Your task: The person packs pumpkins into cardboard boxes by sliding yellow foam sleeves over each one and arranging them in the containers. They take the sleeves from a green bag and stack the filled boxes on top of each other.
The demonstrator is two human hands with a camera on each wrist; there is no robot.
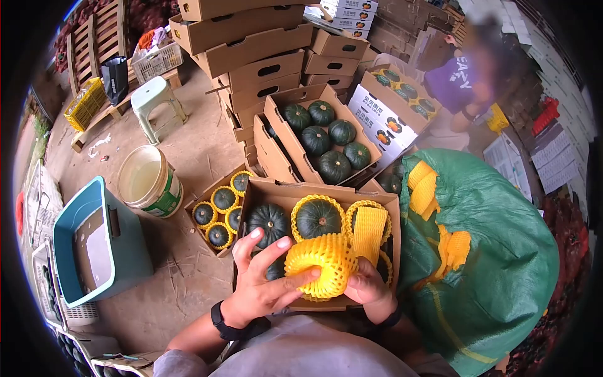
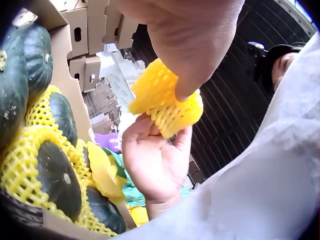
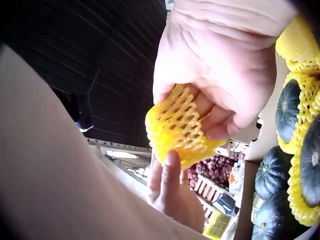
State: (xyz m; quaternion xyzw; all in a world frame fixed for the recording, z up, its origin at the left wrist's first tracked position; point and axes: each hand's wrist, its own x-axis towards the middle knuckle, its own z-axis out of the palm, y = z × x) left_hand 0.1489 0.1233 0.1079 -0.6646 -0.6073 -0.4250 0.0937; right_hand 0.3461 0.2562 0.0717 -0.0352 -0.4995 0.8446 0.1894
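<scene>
Both hands hold a yellow foam net sleeve (image 1: 323, 261) above an open carton (image 1: 323, 308). The left hand (image 1: 260, 286) is at its left side, one digit reaching into the sleeve's round opening and other fingers spread upward. At the opposite side, the right hand (image 1: 372, 290) pinches the mesh between thumb and fingers, as the right wrist view also shows on the sleeve (image 3: 175, 132). Inside the carton lie dark green pumpkins. One pumpkin (image 1: 267, 223) is bare, another (image 1: 318, 218) wears a yellow net, and a flattened net (image 1: 369, 232) lies across one on the right.
A smaller carton of netted pumpkins (image 1: 220, 245) stands left, and a carton of bare pumpkins (image 1: 270, 116) ahead. On the right bulges a green sack (image 1: 496, 251) with yellow nets. A blue tub (image 1: 135, 257), a bucket (image 1: 169, 195) and stacked cartons (image 1: 251, 56) surround. Another person (image 1: 461, 81) is back right.
</scene>
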